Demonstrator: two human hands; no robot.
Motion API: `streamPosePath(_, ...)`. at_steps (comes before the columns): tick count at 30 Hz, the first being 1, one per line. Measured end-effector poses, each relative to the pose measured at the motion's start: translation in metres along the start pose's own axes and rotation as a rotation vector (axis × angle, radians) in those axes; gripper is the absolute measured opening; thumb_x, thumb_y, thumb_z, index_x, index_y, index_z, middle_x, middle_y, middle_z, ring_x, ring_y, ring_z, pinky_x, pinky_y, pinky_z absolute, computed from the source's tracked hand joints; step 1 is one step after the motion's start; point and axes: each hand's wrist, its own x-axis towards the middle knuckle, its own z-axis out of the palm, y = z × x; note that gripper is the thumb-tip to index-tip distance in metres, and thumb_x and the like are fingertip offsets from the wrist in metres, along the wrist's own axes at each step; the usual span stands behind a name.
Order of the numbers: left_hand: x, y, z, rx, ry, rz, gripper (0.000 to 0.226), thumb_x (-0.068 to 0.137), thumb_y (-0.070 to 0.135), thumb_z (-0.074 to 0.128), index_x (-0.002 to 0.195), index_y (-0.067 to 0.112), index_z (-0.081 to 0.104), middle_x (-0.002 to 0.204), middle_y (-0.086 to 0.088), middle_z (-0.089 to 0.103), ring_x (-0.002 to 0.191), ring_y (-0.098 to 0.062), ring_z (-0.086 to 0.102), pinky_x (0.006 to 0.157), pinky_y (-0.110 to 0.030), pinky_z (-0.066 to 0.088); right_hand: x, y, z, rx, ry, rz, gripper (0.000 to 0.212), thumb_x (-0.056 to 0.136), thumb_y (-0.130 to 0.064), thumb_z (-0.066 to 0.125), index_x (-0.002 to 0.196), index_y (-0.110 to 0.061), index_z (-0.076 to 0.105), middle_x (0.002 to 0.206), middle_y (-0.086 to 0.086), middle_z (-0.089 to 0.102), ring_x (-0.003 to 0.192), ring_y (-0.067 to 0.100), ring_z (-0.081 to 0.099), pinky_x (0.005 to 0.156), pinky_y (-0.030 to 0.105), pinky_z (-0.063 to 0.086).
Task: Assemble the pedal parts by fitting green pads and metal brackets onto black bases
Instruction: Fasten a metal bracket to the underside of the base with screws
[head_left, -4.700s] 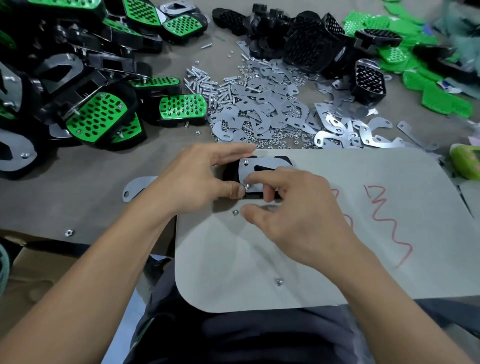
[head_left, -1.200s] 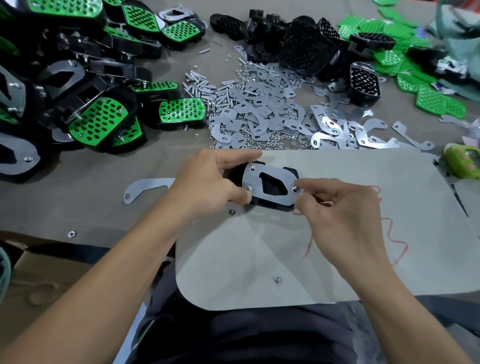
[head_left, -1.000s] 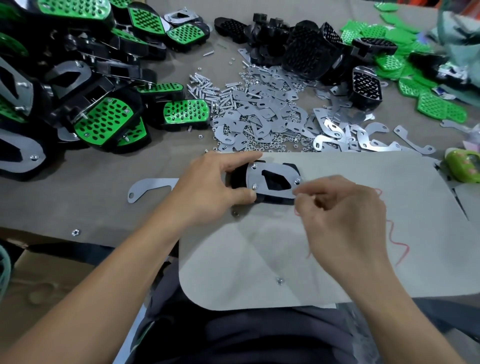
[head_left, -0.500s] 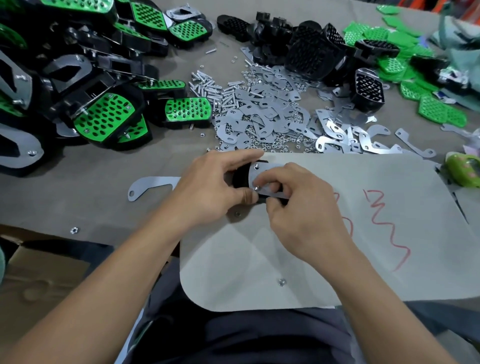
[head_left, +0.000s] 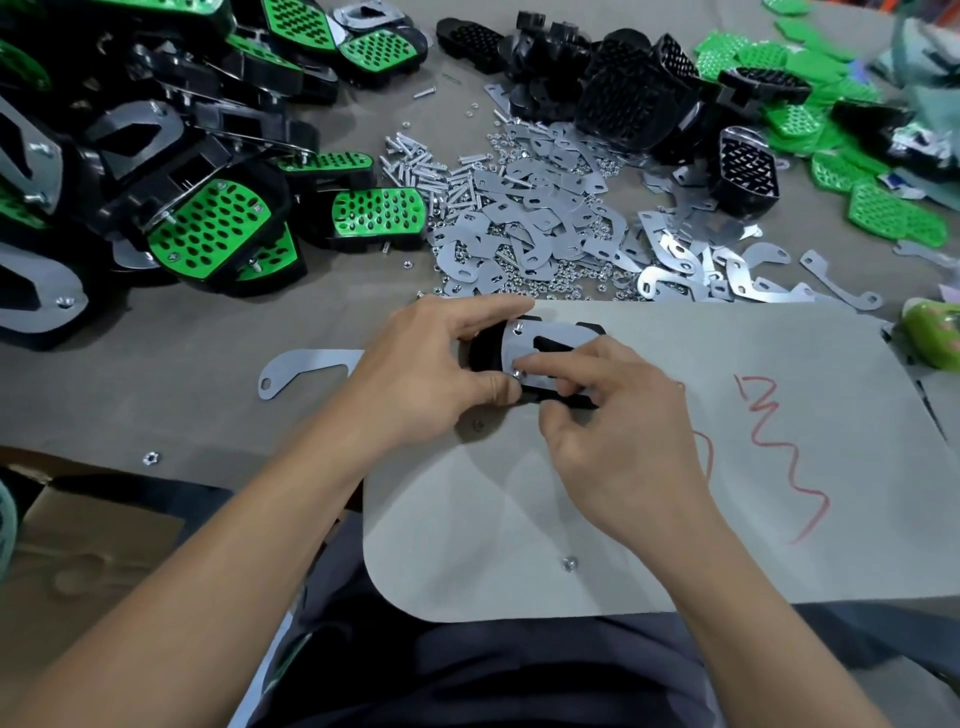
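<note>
Hardware is lying loose nearest the person: a stray nut (head_left: 570, 563) is sitting on the grey board (head_left: 467, 545), where a shifting forearm could be sweeping it off. Beyond it the right hand (head_left: 618, 441) is pinching, forefinger and thumb, at a small fastener (head_left: 518, 372) on the near-left corner of the metal bracket (head_left: 553, 338), while the left hand (head_left: 431, 374) is gripping the left end of the black base (head_left: 483, 353) lying under it on the board. The fastener could be going on crooked, or slipping free, if the bracket is sliding off its holes. Farther off on the tabletop (head_left: 156, 374), the bracket pile (head_left: 545, 228) is mingling with screws (head_left: 415, 161), inviting a wrong pick.
</note>
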Motion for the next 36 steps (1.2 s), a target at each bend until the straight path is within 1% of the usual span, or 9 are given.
streamPosePath(3,0.001,0.001,0.001,0.004,0.006,-0.010,0.076,0.067,0.026,0.094,0.132,0.049,0.064,0.089,0.059,0.052,0.101,0.030,0.051,0.081,0.004,0.038,-0.007,-0.004,0.009,-0.023,0.057,0.033,0.039,0.081,-0.006,0.069,0.106,-0.034,0.078,0.081,-0.014,0.052,0.081,0.011,0.053,0.077,0.025,0.038)
streamPosePath(7,0.000,0.003,0.000,0.009,0.012,-0.016,0.074,0.068,0.025,0.094,0.132,0.047,0.065,0.087,0.059,0.052,0.095,0.029,0.052,0.079,0.004,0.037,-0.013,-0.010,0.017,-0.019,0.129,0.068,0.034,0.080,-0.010,0.068,0.105,-0.031,0.078,0.079,-0.015,0.051,0.081,0.016,0.056,0.082,0.031,0.044)
streamPosePath(12,0.000,0.006,-0.002,-0.004,0.019,-0.003,0.073,0.068,0.028,0.093,0.134,0.045,0.065,0.110,0.029,0.070,0.098,0.011,0.060,0.083,-0.002,0.042,-0.039,-0.011,0.020,0.120,0.071,0.170,0.029,0.081,-0.008,0.067,0.079,-0.034,0.077,0.084,-0.020,0.062,0.085,0.001,0.060,0.077,0.015,0.044)
streamPosePath(16,-0.001,0.005,0.000,-0.006,0.035,-0.021,0.073,0.069,0.030,0.095,0.133,0.049,0.064,0.107,0.037,0.065,0.100,0.013,0.060,0.080,-0.001,0.040,-0.024,-0.012,0.005,0.001,0.171,0.054,0.038,0.078,-0.017,0.061,0.104,-0.040,0.075,0.085,-0.018,0.056,0.085,-0.009,0.052,0.077,-0.001,0.032)
streamPosePath(20,0.000,0.005,0.001,-0.043,0.025,-0.025,0.074,0.069,0.024,0.095,0.133,0.046,0.065,0.123,0.027,0.069,0.104,0.024,0.055,0.084,-0.003,0.040,-0.004,-0.013,0.006,-0.051,-0.027,0.016,0.044,0.080,-0.005,0.061,0.115,-0.029,0.075,0.088,-0.016,0.050,0.089,0.007,0.054,0.076,0.010,0.037)
streamPosePath(23,-0.001,0.006,0.001,-0.035,0.031,-0.024,0.074,0.068,0.023,0.095,0.132,0.046,0.066,0.123,0.030,0.069,0.098,0.032,0.050,0.080,0.003,0.037,-0.007,-0.011,0.012,-0.063,0.021,0.040,0.047,0.082,-0.001,0.059,0.112,-0.035,0.073,0.084,-0.018,0.046,0.089,0.010,0.051,0.075,0.019,0.039)
streamPosePath(26,0.000,0.006,0.001,-0.023,0.028,-0.047,0.075,0.068,0.024,0.095,0.133,0.047,0.065,0.122,0.030,0.069,0.102,0.020,0.056,0.080,0.002,0.038,-0.009,-0.011,0.018,-0.126,0.028,0.078,0.046,0.085,-0.006,0.056,0.115,-0.040,0.068,0.088,-0.017,0.043,0.097,0.015,0.051,0.074,0.029,0.036)
streamPosePath(30,-0.002,0.010,0.000,-0.024,0.017,-0.070,0.075,0.068,0.026,0.094,0.133,0.049,0.064,0.119,0.033,0.069,0.107,0.008,0.061,0.091,-0.019,0.050,-0.011,-0.012,0.022,-0.133,0.063,0.089,0.047,0.086,-0.005,0.057,0.116,-0.039,0.068,0.090,-0.016,0.046,0.100,0.018,0.053,0.076,0.029,0.035)
streamPosePath(36,-0.003,0.013,-0.002,0.009,0.017,-0.075,0.075,0.069,0.032,0.094,0.134,0.049,0.062,0.124,0.027,0.069,0.110,-0.001,0.062,0.094,-0.032,0.053,-0.013,-0.020,0.021,0.014,0.120,0.215,0.038,0.084,-0.009,0.062,0.106,-0.036,0.076,0.063,-0.013,0.059,0.068,0.009,0.056,0.074,0.033,0.050)
